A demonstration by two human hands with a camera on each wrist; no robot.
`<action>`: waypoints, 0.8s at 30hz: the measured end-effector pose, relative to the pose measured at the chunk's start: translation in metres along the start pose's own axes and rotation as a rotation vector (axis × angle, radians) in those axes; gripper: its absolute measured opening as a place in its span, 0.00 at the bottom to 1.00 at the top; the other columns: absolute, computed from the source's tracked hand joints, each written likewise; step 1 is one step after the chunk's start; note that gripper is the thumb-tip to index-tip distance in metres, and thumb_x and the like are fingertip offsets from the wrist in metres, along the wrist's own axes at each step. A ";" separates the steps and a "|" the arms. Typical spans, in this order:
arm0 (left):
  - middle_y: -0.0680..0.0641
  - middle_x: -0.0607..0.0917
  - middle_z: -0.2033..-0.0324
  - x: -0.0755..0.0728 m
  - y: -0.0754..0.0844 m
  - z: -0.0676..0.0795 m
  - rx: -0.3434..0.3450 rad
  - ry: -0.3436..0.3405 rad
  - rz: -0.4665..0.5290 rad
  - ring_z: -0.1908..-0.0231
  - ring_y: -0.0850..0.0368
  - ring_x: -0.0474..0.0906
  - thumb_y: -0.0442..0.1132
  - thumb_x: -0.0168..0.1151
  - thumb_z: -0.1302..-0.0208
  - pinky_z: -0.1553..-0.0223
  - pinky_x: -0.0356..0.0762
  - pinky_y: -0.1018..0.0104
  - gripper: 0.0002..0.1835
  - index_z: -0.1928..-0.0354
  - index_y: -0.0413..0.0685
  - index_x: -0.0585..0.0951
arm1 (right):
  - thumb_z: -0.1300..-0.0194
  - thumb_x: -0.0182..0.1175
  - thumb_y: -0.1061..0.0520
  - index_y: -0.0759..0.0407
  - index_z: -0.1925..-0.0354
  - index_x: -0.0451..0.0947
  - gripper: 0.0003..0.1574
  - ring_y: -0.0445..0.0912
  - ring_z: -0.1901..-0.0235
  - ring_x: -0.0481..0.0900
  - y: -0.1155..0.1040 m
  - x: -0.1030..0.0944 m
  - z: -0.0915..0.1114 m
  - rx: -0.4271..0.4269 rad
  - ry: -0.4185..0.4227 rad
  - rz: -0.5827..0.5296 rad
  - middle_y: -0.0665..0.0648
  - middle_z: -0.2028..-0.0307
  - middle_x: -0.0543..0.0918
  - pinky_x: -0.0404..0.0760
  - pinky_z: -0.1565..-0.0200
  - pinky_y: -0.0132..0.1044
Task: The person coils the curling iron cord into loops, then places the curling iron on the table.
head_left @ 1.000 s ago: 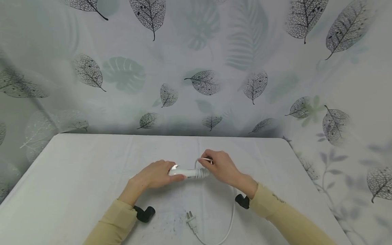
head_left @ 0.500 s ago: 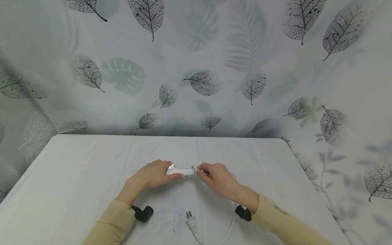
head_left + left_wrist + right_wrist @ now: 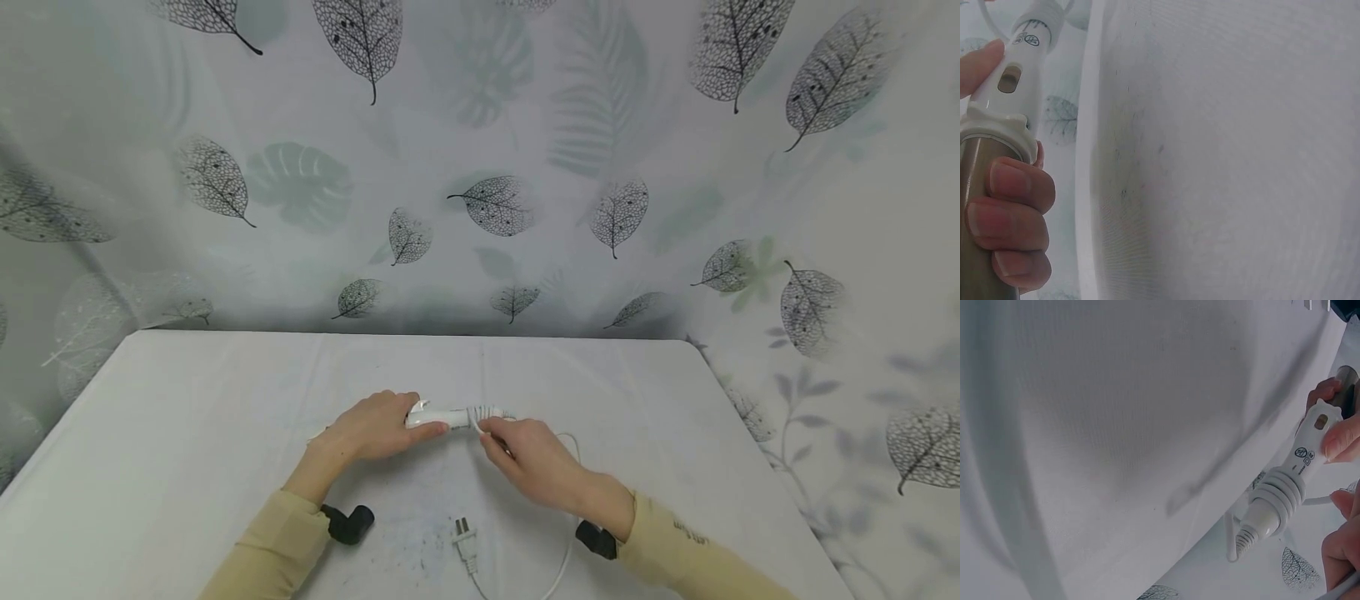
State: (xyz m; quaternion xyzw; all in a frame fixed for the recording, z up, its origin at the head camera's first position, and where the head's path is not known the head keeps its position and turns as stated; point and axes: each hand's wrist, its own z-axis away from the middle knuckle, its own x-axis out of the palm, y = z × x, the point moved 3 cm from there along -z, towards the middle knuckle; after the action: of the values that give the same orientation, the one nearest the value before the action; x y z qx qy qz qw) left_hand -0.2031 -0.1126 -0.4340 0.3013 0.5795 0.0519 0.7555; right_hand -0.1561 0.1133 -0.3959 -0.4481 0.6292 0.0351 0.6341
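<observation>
A curling iron (image 3: 444, 419) with a white handle is held level above the table by my left hand (image 3: 375, 427). In the left wrist view, three fingertips (image 3: 1013, 219) curl round its brownish metal barrel (image 3: 977, 169), and the thumb lies along the handle. Several turns of the white power cord (image 3: 1282, 492) wrap the handle's tail end in the right wrist view. My right hand (image 3: 536, 460) pinches the cord just in front of those turns. Out of its grasp, the cord runs down to a two-pin plug (image 3: 466, 546) near the table's front.
A white cloth covers the table (image 3: 225, 392), with dark specks near the plug. Leaf-printed curtains (image 3: 465, 275) hang behind and on both sides. A black wrist mount (image 3: 349, 525) sits at the left cuff, another (image 3: 597, 540) at the right.
My right hand has come from above the handle's tail end down to its near side, drawing the cord round it. The left hand with the curling iron has barely shifted.
</observation>
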 end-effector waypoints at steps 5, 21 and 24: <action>0.53 0.72 0.80 -0.001 0.001 0.000 0.004 0.017 -0.021 0.78 0.60 0.67 0.70 0.58 0.37 0.74 0.64 0.64 0.26 0.70 0.55 0.73 | 0.24 0.53 0.59 0.59 0.58 0.79 0.09 0.30 0.82 0.58 0.000 0.003 0.004 -0.003 0.006 0.010 0.40 0.82 0.64 0.62 0.77 0.26; 0.52 0.69 0.81 -0.006 0.000 0.000 -0.026 0.092 -0.059 0.80 0.59 0.66 0.72 0.57 0.39 0.78 0.62 0.64 0.29 0.71 0.54 0.71 | 0.24 0.53 0.59 0.62 0.50 0.81 0.13 0.28 0.80 0.67 -0.001 0.007 0.022 -0.014 0.019 0.006 0.43 0.77 0.79 0.71 0.73 0.25; 0.52 0.69 0.81 -0.007 -0.001 0.000 -0.031 0.103 -0.059 0.80 0.59 0.66 0.72 0.57 0.39 0.78 0.62 0.64 0.29 0.71 0.54 0.71 | 0.24 0.54 0.59 0.63 0.51 0.82 0.12 0.28 0.76 0.72 -0.001 0.010 0.026 -0.017 -0.009 0.021 0.48 0.72 0.85 0.74 0.71 0.25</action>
State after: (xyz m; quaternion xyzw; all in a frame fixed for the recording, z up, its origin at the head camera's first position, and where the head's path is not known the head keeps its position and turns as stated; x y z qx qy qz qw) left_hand -0.2058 -0.1164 -0.4290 0.2692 0.6255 0.0542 0.7303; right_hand -0.1331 0.1236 -0.4087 -0.4466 0.6305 0.0489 0.6329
